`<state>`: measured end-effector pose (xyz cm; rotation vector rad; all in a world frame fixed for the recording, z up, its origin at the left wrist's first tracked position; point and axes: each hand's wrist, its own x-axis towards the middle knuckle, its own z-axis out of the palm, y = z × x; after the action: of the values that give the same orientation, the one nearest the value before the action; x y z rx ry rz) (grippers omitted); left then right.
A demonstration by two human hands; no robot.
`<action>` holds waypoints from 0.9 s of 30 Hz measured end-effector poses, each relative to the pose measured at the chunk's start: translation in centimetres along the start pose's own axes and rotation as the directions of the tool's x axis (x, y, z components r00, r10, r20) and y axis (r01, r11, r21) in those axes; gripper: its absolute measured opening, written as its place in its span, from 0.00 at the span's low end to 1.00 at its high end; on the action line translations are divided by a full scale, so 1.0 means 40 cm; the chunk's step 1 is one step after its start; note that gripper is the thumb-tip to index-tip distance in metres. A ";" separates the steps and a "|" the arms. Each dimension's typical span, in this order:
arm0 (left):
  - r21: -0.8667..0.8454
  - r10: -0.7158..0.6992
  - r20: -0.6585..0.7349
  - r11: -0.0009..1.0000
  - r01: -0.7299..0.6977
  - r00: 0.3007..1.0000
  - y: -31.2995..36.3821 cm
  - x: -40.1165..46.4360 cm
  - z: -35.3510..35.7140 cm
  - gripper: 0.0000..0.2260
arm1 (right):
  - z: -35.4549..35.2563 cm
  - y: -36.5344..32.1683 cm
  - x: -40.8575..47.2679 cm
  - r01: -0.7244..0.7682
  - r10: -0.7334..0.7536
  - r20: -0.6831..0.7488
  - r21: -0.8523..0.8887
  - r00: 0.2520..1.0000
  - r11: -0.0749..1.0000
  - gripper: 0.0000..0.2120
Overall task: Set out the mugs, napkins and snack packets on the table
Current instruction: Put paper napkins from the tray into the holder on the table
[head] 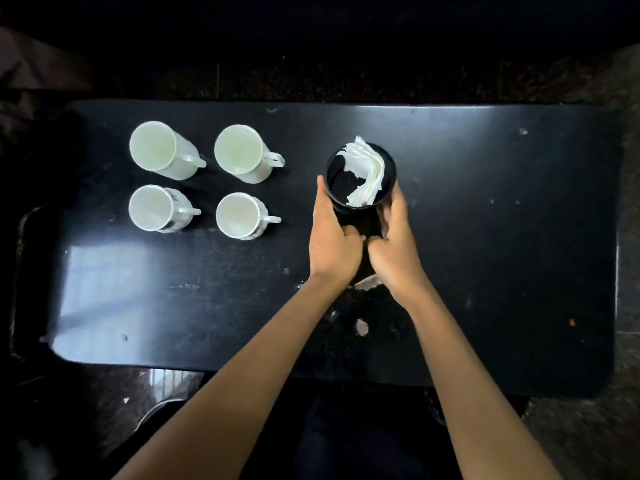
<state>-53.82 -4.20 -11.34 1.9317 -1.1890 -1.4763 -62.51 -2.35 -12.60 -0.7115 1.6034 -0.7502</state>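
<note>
Both hands clasp a round black holder [360, 199] stuffed with white paper napkins [367, 174], the left hand [332, 237] and right hand [394, 244] curled round its sides. It stands near the middle of the glossy black table [485, 237], toward the far edge. Four white ceramic mugs [204, 180] (handles pointing right) cluster by the far left corner.

bare forearms [242, 358], thin ring on left hand [330, 244]

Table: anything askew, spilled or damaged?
Mostly tidy. Four mugs stand upright in a square, handles all pointing right. The table is scuffed, with chipped pale patches near its front edge. Both hands, left and right, hold the napkin holder, upright.
</note>
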 end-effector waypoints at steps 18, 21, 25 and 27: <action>-0.004 0.030 0.081 1.000 -0.029 0.996 -0.027 0.056 -0.079 0.39 | 0.069 -0.029 -0.001 0.000 0.001 0.008 -0.089 1.000 0.996 0.44; 0.021 0.026 0.072 0.999 -0.028 0.997 -0.036 0.041 -0.081 0.36 | 0.073 -0.028 -0.010 -0.016 0.014 -0.031 -0.069 0.999 0.997 0.43; 0.046 0.014 0.039 0.999 -0.016 0.999 -0.051 0.010 -0.087 0.32 | 0.091 -0.023 -0.039 -0.043 0.036 -0.089 -0.081 0.995 0.996 0.39; 0.042 0.021 0.035 0.999 -0.022 0.999 -0.060 -0.011 -0.094 0.30 | 0.107 -0.017 -0.063 -0.051 0.040 -0.094 -0.123 0.995 0.991 0.36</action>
<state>-49.48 -3.13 -11.63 1.9223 -1.2623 -1.4901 -57.90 -1.17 -11.10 -0.7371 1.7561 -0.6609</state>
